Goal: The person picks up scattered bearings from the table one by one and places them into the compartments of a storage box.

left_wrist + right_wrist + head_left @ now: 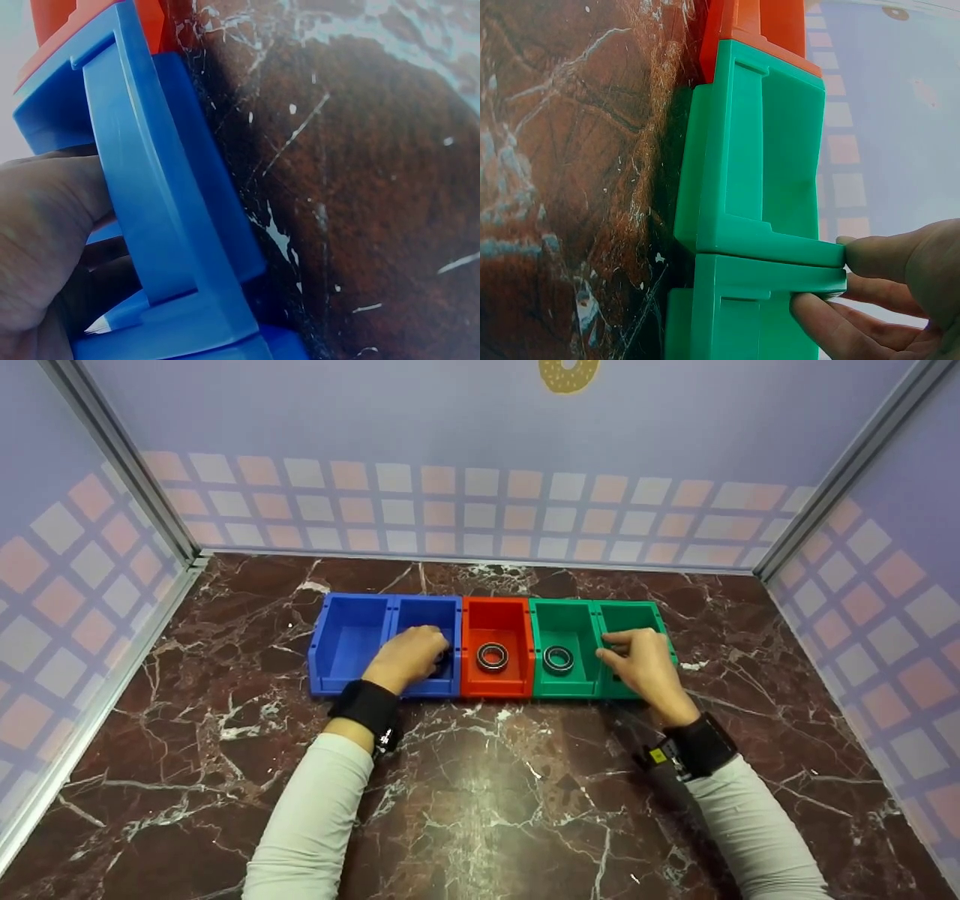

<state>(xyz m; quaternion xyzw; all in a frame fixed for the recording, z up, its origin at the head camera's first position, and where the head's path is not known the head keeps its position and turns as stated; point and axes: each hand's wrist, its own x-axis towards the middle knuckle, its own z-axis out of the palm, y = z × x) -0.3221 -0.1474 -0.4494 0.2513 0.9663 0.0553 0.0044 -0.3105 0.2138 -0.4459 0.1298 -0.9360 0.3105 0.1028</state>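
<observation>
My left hand [411, 654] reaches into the second blue bin [425, 686] from the left. Its fingertips are hidden, and something dark shows beside them; I cannot tell whether they hold it. In the left wrist view the thumb [56, 191] is behind the bin's front lip. My right hand [640, 660] is over the rightmost green bin [626, 615], by the divider. Thumb and forefinger are apart, with nothing visible held. One ring bearing [493, 657] lies in the red bin [497, 688], another bearing [558, 660] in the left green bin [564, 688].
The leftmost blue bin [349, 641] ends the side-by-side row. The bins stand on a dark marbled table [480, 795]. A patterned back wall [480, 502] rises behind them, with side walls and metal frame posts [131, 465] at the corners.
</observation>
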